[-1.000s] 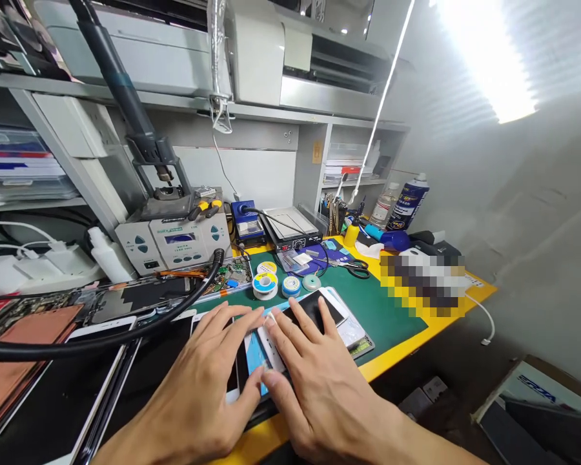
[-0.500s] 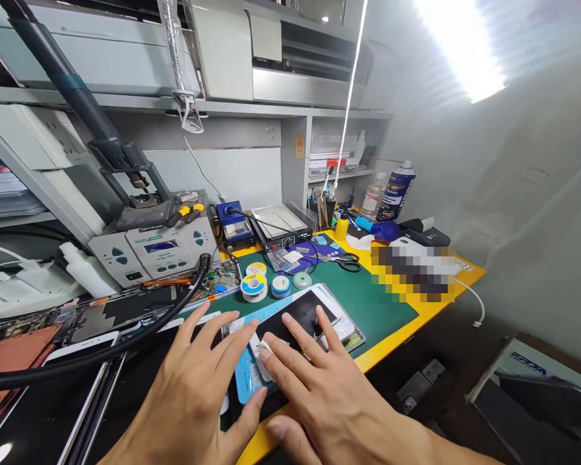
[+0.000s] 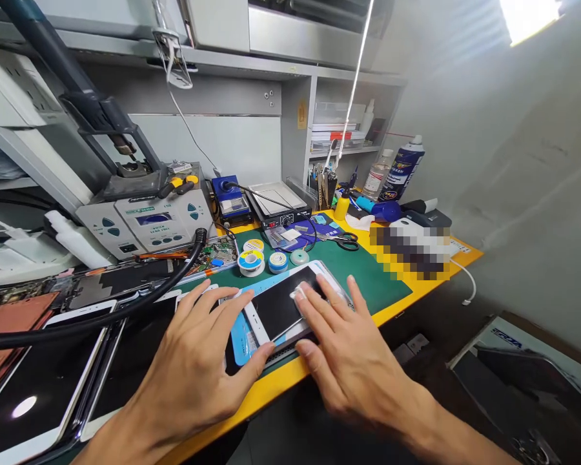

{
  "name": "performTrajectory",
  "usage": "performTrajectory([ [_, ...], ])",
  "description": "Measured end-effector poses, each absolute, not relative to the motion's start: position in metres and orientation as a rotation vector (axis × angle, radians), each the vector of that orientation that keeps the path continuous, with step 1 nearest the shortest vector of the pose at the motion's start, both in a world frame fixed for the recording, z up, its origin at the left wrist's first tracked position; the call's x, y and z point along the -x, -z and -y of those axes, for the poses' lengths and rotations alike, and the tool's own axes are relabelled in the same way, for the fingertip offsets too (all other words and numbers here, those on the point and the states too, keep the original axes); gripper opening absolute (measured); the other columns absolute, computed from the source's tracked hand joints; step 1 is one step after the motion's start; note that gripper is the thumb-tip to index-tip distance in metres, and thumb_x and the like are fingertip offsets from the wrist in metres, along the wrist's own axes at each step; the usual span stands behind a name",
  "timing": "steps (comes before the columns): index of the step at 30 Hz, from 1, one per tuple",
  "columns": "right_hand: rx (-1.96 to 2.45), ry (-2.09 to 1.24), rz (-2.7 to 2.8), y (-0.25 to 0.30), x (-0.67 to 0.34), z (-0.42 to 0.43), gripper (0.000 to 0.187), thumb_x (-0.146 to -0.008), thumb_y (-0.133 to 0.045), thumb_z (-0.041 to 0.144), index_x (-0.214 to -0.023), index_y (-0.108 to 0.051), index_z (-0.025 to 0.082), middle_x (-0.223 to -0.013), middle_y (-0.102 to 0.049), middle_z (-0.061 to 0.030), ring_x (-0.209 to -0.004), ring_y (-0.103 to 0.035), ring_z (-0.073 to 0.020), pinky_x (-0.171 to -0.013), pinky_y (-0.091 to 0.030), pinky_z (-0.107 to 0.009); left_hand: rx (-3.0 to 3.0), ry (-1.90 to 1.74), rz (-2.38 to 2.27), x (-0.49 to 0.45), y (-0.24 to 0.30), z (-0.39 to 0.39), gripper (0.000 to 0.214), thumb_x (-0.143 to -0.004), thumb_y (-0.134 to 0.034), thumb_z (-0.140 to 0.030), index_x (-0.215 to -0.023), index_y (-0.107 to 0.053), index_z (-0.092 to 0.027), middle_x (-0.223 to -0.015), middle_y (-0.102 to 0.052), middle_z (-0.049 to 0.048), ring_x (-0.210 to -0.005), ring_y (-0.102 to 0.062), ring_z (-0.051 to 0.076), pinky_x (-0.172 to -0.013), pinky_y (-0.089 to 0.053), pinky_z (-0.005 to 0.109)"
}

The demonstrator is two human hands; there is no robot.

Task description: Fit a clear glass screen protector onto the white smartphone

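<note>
A white phone (image 3: 256,324) with a black screen lies on a light blue sheet (image 3: 241,345) over the bench's green mat. My left hand (image 3: 203,349) spans the phone's left end, index fingertip at the far corner and thumb at the near corner, steadying it. The fingers of my right hand (image 3: 339,342) are stretched out, pressing a small crumpled white tissue (image 3: 297,292) against the screen. Part of the tissue is hidden under the fingertips. Just beyond the phone stand spools of wire (image 3: 250,261) and a small blue-and-white tin (image 3: 277,261).
Large tablet-like panels (image 3: 53,368) lie at left, crossed by a black hose (image 3: 140,318) from a soldering station (image 3: 145,223). Scissors (image 3: 347,241), a yellow bottle (image 3: 341,208) and a spray can (image 3: 404,169) are further back. The bench's yellow edge (image 3: 271,394) runs in front.
My right hand has slid the tissue right and away across the screen. The left hand stays at the phone's left end. The view has shifted, with the bench appearing higher.
</note>
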State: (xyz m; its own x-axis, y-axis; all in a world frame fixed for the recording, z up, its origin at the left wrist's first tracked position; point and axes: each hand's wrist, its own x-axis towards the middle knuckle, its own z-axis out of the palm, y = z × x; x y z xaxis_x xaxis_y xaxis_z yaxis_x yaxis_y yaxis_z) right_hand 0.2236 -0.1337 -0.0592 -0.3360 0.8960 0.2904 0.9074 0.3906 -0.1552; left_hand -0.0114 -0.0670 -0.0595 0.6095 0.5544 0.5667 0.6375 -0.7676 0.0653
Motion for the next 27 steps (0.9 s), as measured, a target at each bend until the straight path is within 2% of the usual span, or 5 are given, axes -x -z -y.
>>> performTrajectory([
  [9,1.419,-0.038,2.394,0.06,-0.221,0.13,0.055,-0.103,-0.039,0.038,-0.153,-0.044,0.014,-0.161,-0.039,-0.0053,-0.154,-0.024,-0.0365,-0.124,-0.005,-0.068,2.76,0.908,1.105,0.018,0.065,0.064,0.057,-0.086,-0.07,-0.038,-0.135,-0.047,-0.019,-0.123,-0.061,0.0134,-0.12,-0.055,0.033,-0.108,-0.041,0.054],
  [14,1.666,0.168,2.24,0.059,-0.259,0.107,0.05,-0.106,-0.036,0.035,-0.147,-0.052,0.012,-0.157,-0.047,-0.0096,-0.151,-0.03,-0.0378,-0.122,-0.01,-0.071,2.775,0.921,1.16,0.015,0.065,0.064,0.058,-0.086,-0.07,-0.04,-0.135,-0.047,-0.02,-0.121,-0.061,0.0118,-0.119,-0.056,0.032,-0.105,-0.045,0.049],
  [20,1.453,0.087,2.289,0.059,-0.213,0.115,0.055,-0.103,-0.041,0.04,-0.148,-0.05,0.009,-0.157,-0.045,-0.0147,-0.151,-0.03,-0.0373,-0.124,-0.009,-0.068,2.796,0.932,1.152,0.017,0.068,0.063,0.06,-0.086,-0.07,-0.041,-0.136,-0.045,-0.021,-0.124,-0.061,0.0119,-0.12,-0.056,0.032,-0.105,-0.044,0.049],
  [24,1.216,-0.024,2.428,0.06,-0.214,0.122,0.058,-0.101,-0.043,0.042,-0.151,-0.046,0.011,-0.157,-0.045,-0.0098,-0.153,-0.027,-0.0359,-0.124,-0.008,-0.067,2.803,0.923,1.152,0.017,0.067,0.063,0.06,-0.087,-0.07,-0.039,-0.137,-0.043,-0.021,-0.125,-0.06,0.012,-0.121,-0.055,0.031,-0.106,-0.043,0.049],
  [27,1.416,0.04,2.354,0.059,-0.238,0.108,0.05,-0.104,-0.039,0.034,-0.149,-0.049,0.015,-0.156,-0.048,-0.0082,-0.152,-0.029,-0.0347,-0.123,-0.006,-0.069,2.798,0.936,1.165,0.016,0.066,0.063,0.058,-0.087,-0.07,-0.041,-0.136,-0.044,-0.022,-0.123,-0.061,0.0111,-0.119,-0.056,0.03,-0.106,-0.043,0.047],
])
